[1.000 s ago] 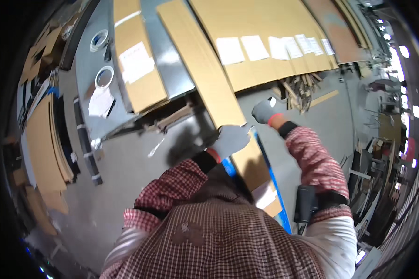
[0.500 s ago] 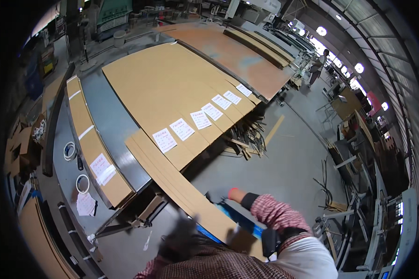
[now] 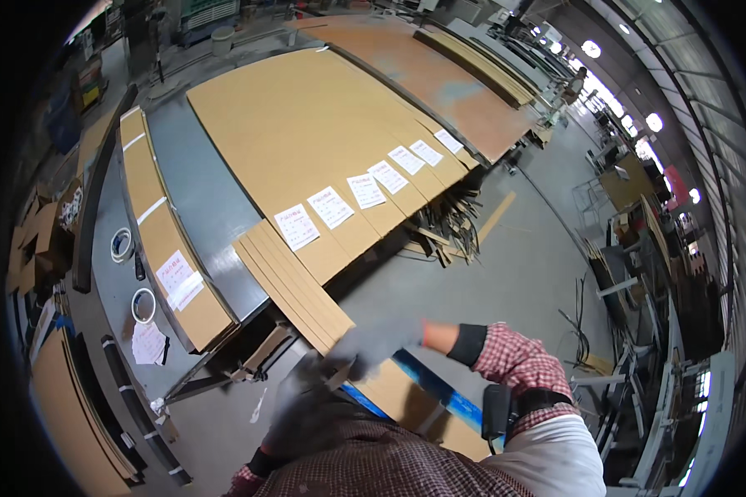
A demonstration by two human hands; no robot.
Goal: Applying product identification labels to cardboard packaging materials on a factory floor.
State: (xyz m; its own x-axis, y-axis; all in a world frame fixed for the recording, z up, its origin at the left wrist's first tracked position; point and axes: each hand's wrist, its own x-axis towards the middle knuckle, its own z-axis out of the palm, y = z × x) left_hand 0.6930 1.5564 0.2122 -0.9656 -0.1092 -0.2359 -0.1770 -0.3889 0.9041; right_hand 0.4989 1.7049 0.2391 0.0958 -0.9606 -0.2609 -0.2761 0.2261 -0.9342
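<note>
Both gloved hands meet low in front of the person's body, blurred. The left hand (image 3: 300, 410) is nearest the body, and the right hand (image 3: 375, 344) reaches inward just above it, across the long cardboard strip (image 3: 294, 280). Whether the fingers are spread, curled or gripping anything, I cannot tell.

The strip runs lengthwise beneath the right hand. Beyond the hands, its far end rests beside the large cardboard sheet (image 3: 298, 137) at the metal table (image 3: 192, 178); toward the body, it continues between blue edging (image 3: 439, 385) on a support. Lines run along its length.

Ahead of the right hand, the sheet's near edge slants up and away, with white paper labels (image 3: 297, 228) lying along it. Under that edge, wooden scraps (image 3: 449, 228) crowd the floor (image 3: 526, 298). To the right of the right hand, the floor opens wide, as far as the metal frames and boards at the side. To the left of the left hand, a narrower stretch of floor reaches the dark wrapped bar (image 3: 137, 414).
</note>
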